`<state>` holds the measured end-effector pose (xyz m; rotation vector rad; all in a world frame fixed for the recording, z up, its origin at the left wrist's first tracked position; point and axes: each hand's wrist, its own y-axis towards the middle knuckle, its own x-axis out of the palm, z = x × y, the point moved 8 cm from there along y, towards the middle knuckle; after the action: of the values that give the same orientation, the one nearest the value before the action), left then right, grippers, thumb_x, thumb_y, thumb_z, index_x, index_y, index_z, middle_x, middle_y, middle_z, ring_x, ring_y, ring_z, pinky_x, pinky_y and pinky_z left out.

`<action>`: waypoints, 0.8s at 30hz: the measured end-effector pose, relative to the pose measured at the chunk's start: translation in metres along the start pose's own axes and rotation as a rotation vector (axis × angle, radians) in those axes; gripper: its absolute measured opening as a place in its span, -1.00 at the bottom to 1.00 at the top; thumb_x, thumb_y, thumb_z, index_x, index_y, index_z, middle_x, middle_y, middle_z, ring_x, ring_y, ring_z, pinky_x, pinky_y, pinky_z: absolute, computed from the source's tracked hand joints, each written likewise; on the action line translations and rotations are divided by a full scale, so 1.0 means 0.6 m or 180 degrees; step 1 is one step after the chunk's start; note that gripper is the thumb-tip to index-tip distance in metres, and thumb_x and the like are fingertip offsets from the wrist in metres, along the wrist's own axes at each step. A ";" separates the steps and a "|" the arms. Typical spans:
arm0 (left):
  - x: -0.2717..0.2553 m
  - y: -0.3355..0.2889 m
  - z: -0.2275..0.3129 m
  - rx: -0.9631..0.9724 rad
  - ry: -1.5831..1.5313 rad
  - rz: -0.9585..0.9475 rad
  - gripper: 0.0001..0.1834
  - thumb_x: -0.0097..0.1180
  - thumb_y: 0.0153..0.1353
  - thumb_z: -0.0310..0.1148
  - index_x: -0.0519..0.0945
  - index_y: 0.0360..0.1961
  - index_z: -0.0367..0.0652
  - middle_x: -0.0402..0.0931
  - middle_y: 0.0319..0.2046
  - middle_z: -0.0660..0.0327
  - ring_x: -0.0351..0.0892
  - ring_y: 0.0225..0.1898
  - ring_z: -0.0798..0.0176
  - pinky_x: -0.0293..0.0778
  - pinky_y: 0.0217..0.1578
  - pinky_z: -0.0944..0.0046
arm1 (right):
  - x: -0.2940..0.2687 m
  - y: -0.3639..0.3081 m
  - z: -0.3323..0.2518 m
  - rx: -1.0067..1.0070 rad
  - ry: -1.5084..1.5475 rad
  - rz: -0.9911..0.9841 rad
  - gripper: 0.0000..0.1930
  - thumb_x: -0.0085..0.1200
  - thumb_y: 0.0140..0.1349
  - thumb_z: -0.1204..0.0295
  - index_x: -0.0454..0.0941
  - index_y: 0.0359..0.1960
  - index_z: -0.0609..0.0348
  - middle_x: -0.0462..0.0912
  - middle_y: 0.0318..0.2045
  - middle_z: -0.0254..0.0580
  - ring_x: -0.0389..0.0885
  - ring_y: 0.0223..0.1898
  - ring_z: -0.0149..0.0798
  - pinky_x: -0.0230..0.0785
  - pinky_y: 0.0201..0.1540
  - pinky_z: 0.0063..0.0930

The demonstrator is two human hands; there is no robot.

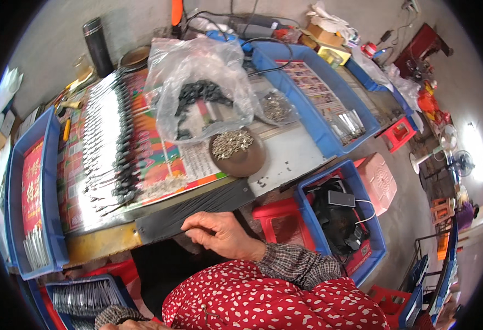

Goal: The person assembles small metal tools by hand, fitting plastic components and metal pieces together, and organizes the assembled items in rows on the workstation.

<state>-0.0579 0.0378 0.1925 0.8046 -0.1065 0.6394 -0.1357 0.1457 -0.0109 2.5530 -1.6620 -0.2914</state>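
Observation:
My right hand is held in front of the table's black-wrapped front edge, fingers curled in. Whatever it may hold is hidden. At the lower edge, only the back of my left hand shows below a checked cuff, near a blue crate of slim silvery pieces; its fingers are out of sight. On the table lies a long row of shiny slim pieces with black ends. Small metal parts fill part of a brown bowl. Behind it, a clear plastic bag holds black pieces.
Blue trays stand at the left and far right of the table. A small clear bag holds metal parts. A black flask stands at the back. Beside me are a red stool and a blue crate with a power bank.

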 end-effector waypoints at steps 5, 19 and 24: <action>0.004 0.006 -0.005 -0.0045 -0.0122 -0.0348 -0.84 0.20 0.18 -0.49 0.66 -0.25 -0.38 0.51 -0.23 -0.09 0.52 -0.29 0.03 0.52 -0.27 0.04 | 0.005 0.000 0.004 -0.0423 -0.0039 0.0046 -0.83 0.16 0.25 0.59 0.57 -0.13 0.24 0.61 -0.45 -0.35 0.49 -0.58 -0.58 0.35 -0.56 -0.65; -0.002 0.000 -0.001 0.0212 -0.0254 0.0174 -0.90 0.25 0.12 -0.61 0.58 -0.33 -0.36 0.49 -0.32 0.04 0.44 -0.67 0.24 0.46 -0.62 0.22 | 0.004 -0.001 0.005 -0.0168 -0.0066 -0.0025 -0.85 0.13 0.28 0.57 0.56 -0.12 0.26 0.63 -0.38 -0.29 0.55 -0.47 -0.52 0.42 -0.43 -0.61; -0.006 0.001 -0.002 0.0327 -0.0404 0.0129 -0.91 0.20 0.15 -0.62 0.60 -0.29 -0.35 0.51 -0.28 -0.01 0.42 -0.71 0.21 0.41 -0.66 0.21 | 0.004 0.000 0.006 -0.0032 -0.0047 -0.0078 -0.86 0.11 0.28 0.56 0.54 -0.14 0.28 0.63 -0.34 -0.25 0.58 -0.37 -0.46 0.47 -0.31 -0.54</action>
<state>-0.0613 0.0372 0.1911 0.9443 -0.2072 0.6356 -0.1355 0.1438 -0.0147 2.5720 -1.6309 -0.3204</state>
